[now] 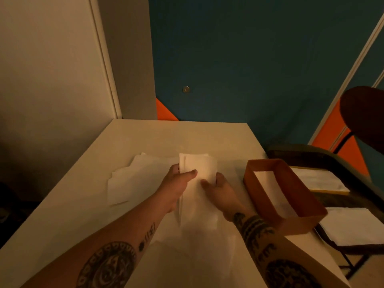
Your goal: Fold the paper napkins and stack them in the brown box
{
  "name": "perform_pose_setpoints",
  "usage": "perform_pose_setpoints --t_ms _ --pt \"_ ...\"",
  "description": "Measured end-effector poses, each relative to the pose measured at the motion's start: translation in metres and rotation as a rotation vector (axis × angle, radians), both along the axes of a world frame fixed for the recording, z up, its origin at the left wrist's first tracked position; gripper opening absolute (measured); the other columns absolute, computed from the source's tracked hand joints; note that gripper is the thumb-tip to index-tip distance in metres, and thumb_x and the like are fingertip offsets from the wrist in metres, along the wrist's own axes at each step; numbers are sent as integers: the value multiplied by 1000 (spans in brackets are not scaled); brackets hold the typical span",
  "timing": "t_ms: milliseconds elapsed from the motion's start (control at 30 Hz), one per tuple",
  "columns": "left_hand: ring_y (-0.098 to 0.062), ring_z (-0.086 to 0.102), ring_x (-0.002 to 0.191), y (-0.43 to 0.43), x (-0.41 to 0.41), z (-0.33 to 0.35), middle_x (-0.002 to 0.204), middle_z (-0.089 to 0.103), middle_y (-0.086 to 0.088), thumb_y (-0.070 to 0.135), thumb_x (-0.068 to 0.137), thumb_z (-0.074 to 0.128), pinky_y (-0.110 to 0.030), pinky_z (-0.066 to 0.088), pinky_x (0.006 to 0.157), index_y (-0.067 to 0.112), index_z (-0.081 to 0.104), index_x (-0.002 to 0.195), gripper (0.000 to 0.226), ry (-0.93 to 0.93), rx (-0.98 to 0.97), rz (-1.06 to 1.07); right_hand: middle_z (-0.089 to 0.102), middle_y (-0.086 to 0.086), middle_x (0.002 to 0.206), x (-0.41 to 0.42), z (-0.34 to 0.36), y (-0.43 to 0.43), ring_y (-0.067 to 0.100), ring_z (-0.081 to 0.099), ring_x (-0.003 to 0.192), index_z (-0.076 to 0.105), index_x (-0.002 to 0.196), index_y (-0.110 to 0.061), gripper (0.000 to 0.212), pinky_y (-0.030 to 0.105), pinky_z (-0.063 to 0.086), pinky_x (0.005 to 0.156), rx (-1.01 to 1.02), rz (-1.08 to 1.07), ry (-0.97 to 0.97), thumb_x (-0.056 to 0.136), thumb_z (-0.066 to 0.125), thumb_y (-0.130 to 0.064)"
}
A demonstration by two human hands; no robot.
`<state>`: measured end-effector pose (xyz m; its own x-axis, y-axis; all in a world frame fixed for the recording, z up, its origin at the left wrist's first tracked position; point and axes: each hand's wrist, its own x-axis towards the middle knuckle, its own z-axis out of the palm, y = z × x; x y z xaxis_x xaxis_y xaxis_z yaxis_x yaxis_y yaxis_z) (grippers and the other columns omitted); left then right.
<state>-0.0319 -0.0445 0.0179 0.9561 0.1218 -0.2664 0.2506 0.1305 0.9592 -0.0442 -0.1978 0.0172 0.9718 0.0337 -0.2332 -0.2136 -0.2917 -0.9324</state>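
A folded white paper napkin (198, 166) is held upright above the middle of the pale rectangular worktop (83, 204), pinched at its lower corners by the left hand (176, 185) and the right hand (220, 189), each grip closed on it with thumb in front. Both tattooed forearms are stretched forward. Loose flat white napkins (133, 179) are spread toward the left edge. The open brown rectangular box (291, 223) is set at the right edge. The far corners are left bare.

Both hands (176, 183) grip a folded napkin (199, 165) (white).
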Motion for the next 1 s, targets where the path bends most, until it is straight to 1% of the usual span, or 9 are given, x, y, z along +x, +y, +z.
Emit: perform_pose_setpoints --t_ms 67,133,233,333,400,467,600,800,1000 --pt "-23 68 105 -7 2 -2 116 71 -3 45 63 79 -47 55 96 22 58 121 66 -16 89 35 63 -2 126 3 2 5 14 65 103 43 139 -25 46 31 58 80 23 86 -90 97 61 -33" --pt "-22 66 101 -10 4 -3 113 68 -2 31 79 73 -44 56 92 20 55 121 47 -41 229 78 65 -3 123 4 6 8 9 66 102 42 137 -27 44 25 58 78 130 193 -136 98 61 -24" --pt "-26 65 96 6 12 -6 106 67 -4 23 89 68 -41 56 86 17 58 116 29 -71 398 200 65 -4 114 10 11 4 10 67 96 38 142 -28 46 23 55 73 171 209 -64 100 58 -26" --pt "-32 67 91 35 21 -7 102 70 -11 22 90 69 -45 58 85 13 62 108 22 -80 403 295 65 -1 110 17 1 -4 13 63 90 56 131 -18 38 26 51 75 -194 226 -38 98 60 -36" --pt "-32 67 91 53 24 -6 103 70 -13 20 91 68 -42 57 82 12 63 109 21 -79 391 356 64 -3 109 15 -13 -4 13 60 94 67 110 -23 34 27 50 78 -541 385 -85 87 70 -48" --pt "-32 67 91 66 24 -8 103 70 -14 20 91 67 -41 55 80 12 64 108 20 -71 381 391 61 -4 107 8 -24 2 15 57 97 67 101 -28 41 30 50 82 -751 528 -115 75 77 -58" --pt "-34 68 93 76 23 -13 102 71 -12 25 86 66 -49 57 87 14 66 108 25 -56 382 411 66 -2 102 5 -31 11 18 60 96 72 90 -25 29 35 56 84 -780 558 -170 76 80 -49" --pt "-34 68 93 82 20 -16 102 71 -14 20 88 65 -50 56 86 14 67 107 21 -94 344 460 65 1 108 7 -37 11 21 60 101 74 98 -22 20 34 54 87 -846 558 -218 87 73 -39" --pt "-32 67 92 88 17 -12 104 70 -13 16 91 64 -46 55 85 15 65 108 17 -117 337 512 59 1 110 1 -35 6 20 54 104 69 108 -23 39 33 51 83 -864 503 -239 82 73 -52"
